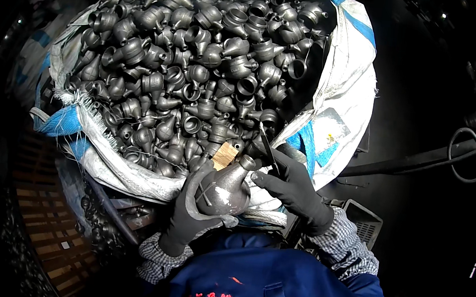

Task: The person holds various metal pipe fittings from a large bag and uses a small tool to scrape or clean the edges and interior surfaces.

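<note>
My left hand (187, 215), in a dark grey glove, is wrapped round a bulb-shaped metal part (228, 189). Its threaded neck points up and away from me, and a pale patch and a cross-shaped mark show on its body. Gloved too, my right hand (297, 192) grips a thin, flat, dark tool (269, 146) with a narrow blade-like end; its exact kind cannot be told. The right thumb is beside the part's neck. Just beyond the part sits a small wooden block (225, 156); what supports it is hidden.
A large white woven sack (354, 62) with blue bands stands open before me, heaped with similar dark metal parts (199, 75). A wooden pallet (49, 210) lies at the lower left. On the right are a grey plastic crate (367, 220) and a dark bar (410, 162) with a looped cable.
</note>
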A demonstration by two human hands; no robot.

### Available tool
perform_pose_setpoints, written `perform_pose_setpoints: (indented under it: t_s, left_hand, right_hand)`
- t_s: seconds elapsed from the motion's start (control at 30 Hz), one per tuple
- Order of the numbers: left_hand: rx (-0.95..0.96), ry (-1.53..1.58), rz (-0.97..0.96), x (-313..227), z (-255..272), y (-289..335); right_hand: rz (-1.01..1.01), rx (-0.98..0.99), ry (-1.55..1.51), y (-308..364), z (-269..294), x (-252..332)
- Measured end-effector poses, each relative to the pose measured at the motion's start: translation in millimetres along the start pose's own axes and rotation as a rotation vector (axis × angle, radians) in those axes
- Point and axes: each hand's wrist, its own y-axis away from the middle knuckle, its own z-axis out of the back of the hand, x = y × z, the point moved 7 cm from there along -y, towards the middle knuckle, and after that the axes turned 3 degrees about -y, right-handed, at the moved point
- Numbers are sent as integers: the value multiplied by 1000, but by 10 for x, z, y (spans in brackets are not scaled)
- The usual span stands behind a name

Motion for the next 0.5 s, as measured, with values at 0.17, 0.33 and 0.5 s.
perform_pose_setpoints:
  t_s: [0.17, 0.33, 0.5]
  left_hand:
    - [-15, -204, -48, -69, 6, 6]
    - [-66, -510, -189, -267, 81, -39]
    - [-78, -577, -254, -332, 60, -15]
  right_hand:
    - [350, -113, 265, 214, 35, 127]
    - [175, 175, 376, 364, -30, 154]
    - [232, 235, 448, 355, -85, 165]
